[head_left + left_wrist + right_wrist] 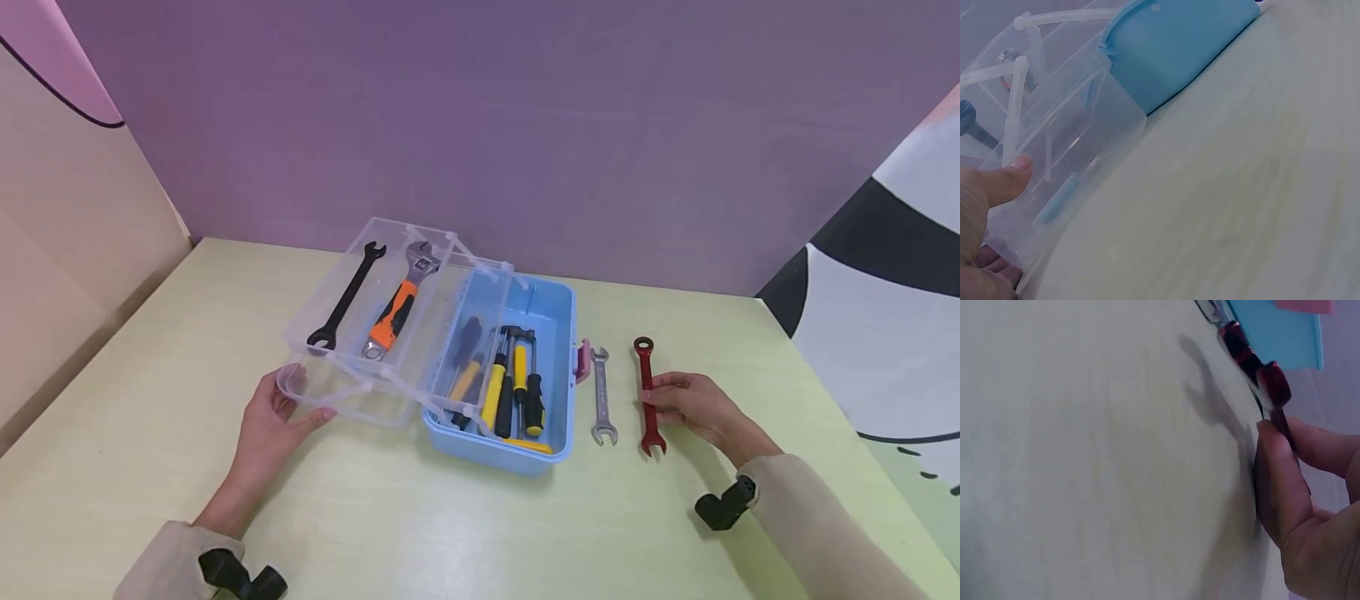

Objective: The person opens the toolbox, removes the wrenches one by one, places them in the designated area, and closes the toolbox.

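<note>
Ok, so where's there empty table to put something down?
There's bare table in front of the blue box, between left hand and right hand; also left of the clear lid. Crowded: inside the box, among tools, and just right of it, where the silver wrench and held red wrench leave narrow gaps.

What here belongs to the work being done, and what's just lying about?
Seemingly in the job:
red combination wrench, pinched by right hand
clear lid, gripped by left hand
blue toolbox

Apparently idle, untouched:
silver double open-end wrench
black combination wrench
orange-handled adjustable wrench
hammer
</note>
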Motion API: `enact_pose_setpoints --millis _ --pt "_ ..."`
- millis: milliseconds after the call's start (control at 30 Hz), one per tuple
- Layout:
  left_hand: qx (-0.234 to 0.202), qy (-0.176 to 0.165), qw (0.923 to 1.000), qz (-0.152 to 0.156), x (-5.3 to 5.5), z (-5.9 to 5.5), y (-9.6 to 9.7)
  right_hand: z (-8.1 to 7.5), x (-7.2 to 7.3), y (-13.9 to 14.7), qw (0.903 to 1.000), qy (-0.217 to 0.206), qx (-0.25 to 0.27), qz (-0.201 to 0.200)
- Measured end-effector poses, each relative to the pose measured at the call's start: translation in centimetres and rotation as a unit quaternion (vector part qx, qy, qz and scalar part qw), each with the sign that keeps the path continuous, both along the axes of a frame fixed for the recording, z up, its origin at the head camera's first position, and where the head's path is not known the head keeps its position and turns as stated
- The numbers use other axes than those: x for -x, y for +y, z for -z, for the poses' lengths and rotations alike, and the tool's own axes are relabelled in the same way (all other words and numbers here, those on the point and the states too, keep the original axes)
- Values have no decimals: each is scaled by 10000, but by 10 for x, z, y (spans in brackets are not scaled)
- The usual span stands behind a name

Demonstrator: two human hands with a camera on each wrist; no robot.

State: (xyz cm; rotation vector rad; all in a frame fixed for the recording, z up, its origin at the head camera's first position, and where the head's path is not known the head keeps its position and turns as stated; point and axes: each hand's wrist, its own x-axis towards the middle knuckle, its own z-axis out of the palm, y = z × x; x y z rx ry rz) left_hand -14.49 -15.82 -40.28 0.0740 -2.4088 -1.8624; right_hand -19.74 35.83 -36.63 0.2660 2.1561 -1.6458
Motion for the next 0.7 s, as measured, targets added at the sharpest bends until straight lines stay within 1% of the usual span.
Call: enact_pose_setpoints --millis 233,400,600,700 --pt "-57 -38 10000 -23 1 2 0 -1 0 -6 9979 9 -653 -34" --pt "-27 -97 9999 -23 0 2 0 -1 3 -8 9944 -98 -1056 8" --pt "202 -163 9997 -43 -1 1 0 -4 5 -14 9874 -117 -1578 97" --pt "236 -207 9995 -50 -1 0 0 -7 6 -17 9819 -103 -1884 136"
